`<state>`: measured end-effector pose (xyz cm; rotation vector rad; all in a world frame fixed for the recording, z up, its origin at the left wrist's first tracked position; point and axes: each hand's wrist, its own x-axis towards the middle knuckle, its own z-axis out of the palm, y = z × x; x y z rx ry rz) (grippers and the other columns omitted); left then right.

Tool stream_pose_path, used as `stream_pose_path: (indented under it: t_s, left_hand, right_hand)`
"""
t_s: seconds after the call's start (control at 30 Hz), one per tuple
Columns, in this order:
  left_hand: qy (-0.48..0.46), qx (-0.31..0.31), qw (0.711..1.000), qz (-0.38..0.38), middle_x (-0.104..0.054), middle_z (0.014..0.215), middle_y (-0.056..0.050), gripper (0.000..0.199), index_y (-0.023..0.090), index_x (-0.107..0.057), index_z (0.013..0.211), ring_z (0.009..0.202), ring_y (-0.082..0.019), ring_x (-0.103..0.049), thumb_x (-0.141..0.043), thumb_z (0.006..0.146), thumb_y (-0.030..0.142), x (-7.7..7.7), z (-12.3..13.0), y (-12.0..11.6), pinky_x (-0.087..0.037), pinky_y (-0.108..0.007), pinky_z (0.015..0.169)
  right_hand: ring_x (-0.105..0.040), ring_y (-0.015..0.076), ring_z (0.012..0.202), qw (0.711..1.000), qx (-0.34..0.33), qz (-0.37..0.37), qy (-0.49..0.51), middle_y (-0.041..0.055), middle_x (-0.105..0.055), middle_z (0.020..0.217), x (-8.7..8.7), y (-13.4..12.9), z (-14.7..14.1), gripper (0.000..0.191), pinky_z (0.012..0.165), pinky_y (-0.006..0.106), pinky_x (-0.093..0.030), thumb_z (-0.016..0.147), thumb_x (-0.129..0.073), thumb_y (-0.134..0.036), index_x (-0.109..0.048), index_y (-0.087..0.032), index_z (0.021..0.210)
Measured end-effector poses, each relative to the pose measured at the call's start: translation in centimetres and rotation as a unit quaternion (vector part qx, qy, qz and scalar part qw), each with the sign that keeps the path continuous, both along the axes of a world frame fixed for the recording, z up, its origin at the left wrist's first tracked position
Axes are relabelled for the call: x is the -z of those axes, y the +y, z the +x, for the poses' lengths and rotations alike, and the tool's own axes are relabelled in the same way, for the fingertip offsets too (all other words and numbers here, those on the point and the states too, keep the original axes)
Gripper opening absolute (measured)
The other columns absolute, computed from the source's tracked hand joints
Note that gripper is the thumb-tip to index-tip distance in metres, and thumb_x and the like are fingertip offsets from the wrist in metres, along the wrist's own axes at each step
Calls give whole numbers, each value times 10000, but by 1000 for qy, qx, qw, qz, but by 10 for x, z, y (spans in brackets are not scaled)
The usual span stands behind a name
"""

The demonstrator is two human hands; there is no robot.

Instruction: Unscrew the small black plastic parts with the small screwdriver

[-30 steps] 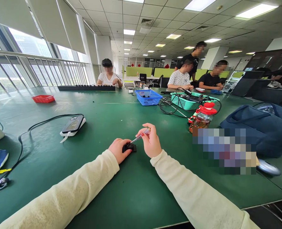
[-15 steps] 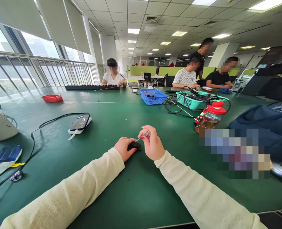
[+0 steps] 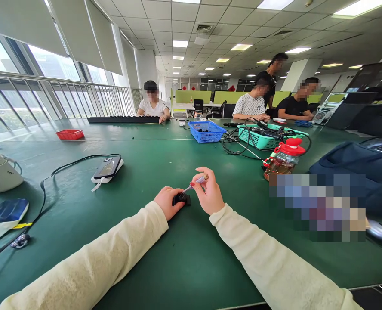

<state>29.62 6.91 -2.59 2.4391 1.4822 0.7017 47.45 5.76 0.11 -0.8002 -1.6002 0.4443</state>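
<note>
On the green table (image 3: 184, 258), my left hand (image 3: 169, 202) grips a small black part (image 3: 182, 198) between thumb and fingers, pressing it near the table top. The fine detail of the part is too small to tell. My right hand (image 3: 208, 190) holds a screwdriver (image 3: 200, 181) with a pale, see-through handle, between thumb and fingers. The tool is tilted, and its thin shaft slopes down to the left, its tip at the black part beside my left fingers.
A phone (image 3: 107, 167) with a cable lies left, beyond it a red tray (image 3: 70, 134). Ahead are a blue basket (image 3: 206, 131) and a green basket (image 3: 262, 140) with cables. A red-lidded bottle (image 3: 284, 159) and dark blue bag (image 3: 355, 172) stand right. Several people sit or stand beyond.
The fingers of my right hand have shifted and loosened around the screwdriver handle, so more of it shows and its end points further right. My left hand stays on the black part.
</note>
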Motion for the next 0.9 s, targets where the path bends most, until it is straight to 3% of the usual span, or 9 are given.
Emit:
stream_pose_path:
  t_s: [0.27, 0.57, 0.9]
  left_hand:
    - [13, -7, 1000, -21, -698, 1034, -90, 431, 207, -647, 1161, 1084, -275, -570, -627, 742, 306, -8, 2, -4, -467, -425, 983]
    - [15, -10, 1000, -25, -691, 1028, -76, 433, 229, -640, 1168, 1071, -261, -575, -621, 740, 295, -7, 2, -5, -468, -414, 979]
    - [11, -3, 1000, -28, -688, 1020, -80, 456, 202, -633, 1184, 1075, -265, -570, -608, 736, 278, -10, 3, -7, -472, -405, 978]
  right_hand:
    - [-620, 158, 686, 998, 6, -29, 46, 8, -609, 781, 2, 4, 4, 239, 694, 347, -535, 928, -473, -358, -384, -234, 1111]
    - [-662, 160, 785, 997, -45, -30, 49, 22, -657, 857, 2, 1, 3, 305, 810, 384, -552, 926, -496, -331, -400, -251, 1205]
    - [-642, 155, 807, 998, -57, -5, -25, 25, -638, 890, 2, -5, 0, 319, 812, 381, -538, 942, -388, -205, -402, -261, 1256]
